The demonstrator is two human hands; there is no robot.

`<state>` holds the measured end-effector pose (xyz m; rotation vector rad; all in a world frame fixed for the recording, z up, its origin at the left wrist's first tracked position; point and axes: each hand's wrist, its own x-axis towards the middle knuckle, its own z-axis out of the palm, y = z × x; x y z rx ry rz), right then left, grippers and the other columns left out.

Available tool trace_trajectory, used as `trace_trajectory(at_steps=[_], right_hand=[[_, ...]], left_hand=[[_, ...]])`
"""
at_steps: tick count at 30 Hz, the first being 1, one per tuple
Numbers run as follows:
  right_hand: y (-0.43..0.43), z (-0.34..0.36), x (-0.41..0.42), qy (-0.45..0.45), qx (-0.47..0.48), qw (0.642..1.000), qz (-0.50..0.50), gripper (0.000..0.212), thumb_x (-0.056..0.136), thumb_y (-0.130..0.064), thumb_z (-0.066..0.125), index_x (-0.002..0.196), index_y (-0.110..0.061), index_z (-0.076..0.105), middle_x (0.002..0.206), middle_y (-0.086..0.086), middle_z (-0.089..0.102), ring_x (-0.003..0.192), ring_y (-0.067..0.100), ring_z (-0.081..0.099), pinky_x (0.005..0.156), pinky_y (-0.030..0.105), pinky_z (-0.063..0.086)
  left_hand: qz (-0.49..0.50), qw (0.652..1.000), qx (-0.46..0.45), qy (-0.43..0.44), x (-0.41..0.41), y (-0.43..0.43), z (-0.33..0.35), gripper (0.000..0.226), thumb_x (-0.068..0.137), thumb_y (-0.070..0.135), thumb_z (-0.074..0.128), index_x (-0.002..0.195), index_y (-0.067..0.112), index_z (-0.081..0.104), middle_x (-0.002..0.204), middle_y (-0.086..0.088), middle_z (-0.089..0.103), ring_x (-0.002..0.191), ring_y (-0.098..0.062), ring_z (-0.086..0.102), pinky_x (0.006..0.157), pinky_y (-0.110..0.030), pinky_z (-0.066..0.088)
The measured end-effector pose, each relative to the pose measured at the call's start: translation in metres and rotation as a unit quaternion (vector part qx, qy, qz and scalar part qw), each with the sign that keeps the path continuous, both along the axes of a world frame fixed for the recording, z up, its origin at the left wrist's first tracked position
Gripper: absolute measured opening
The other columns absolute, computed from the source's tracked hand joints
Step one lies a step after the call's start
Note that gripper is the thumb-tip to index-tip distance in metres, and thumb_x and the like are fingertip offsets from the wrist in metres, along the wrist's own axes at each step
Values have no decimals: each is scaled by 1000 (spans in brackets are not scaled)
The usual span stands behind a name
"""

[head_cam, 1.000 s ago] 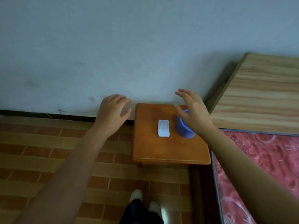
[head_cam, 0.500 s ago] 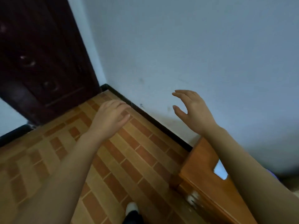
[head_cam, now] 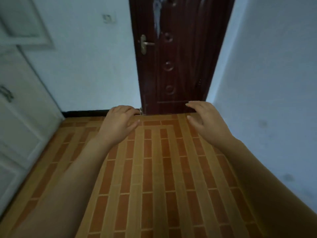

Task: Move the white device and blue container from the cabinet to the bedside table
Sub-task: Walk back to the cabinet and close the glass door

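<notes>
Head view: we face the door (head_cam: 180,57), left hand (head_cam: 118,125) and right hand (head_cam: 207,122) relaxed and empty before it; neither device nor container shows, so we cannot gauge progress.

Floor (head_cam: 154,169): brick pattern, rust-orange blocks between tan bands. Door (head_cam: 180,57): dark red-brown, wavy grain, column of round rosettes. Door handle (head_cam: 144,44): brass. Wall (head_cam: 85,66): pale bluish white, some grey smudges. Cabinet (head_cam: 22,109): white. Skirting (head_cam: 85,113): black.
</notes>
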<state>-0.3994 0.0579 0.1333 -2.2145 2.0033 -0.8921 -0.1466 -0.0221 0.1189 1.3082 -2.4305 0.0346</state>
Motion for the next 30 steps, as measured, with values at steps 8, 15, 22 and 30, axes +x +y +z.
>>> trace_trajectory(at_steps=[8,15,22,30], right_hand=[[-72,-1,105,-25,14,986,166,41,91,-24,51,131,-17,45,137,2,49,130,17,37,108,33,28],[-110,8,156,-40,11,960,279,39,92,-25,48,131,-22,45,136,-4,48,128,11,35,103,27,29],[-152,15,169,-18,20,942,336,40,93,-26,48,132,-20,44,136,-3,48,130,12,33,101,22,23],[-196,9,185,-12,26,931,364,40,93,-25,47,132,-18,44,137,-1,48,130,14,34,104,26,26]], left_hand=[[185,983,14,11,119,12,5,38,87,25,55,122,13,51,125,-13,57,117,-32,48,99,-42,34],[322,946,14,42,172,33,6,36,88,31,51,120,14,52,119,-12,60,110,-32,52,94,-43,40],[373,926,21,48,174,25,0,36,89,31,49,121,15,52,122,-10,59,112,-31,51,97,-44,39],[412,910,4,51,174,-5,-6,34,90,32,49,121,17,52,123,-8,58,115,-29,50,96,-42,36]])
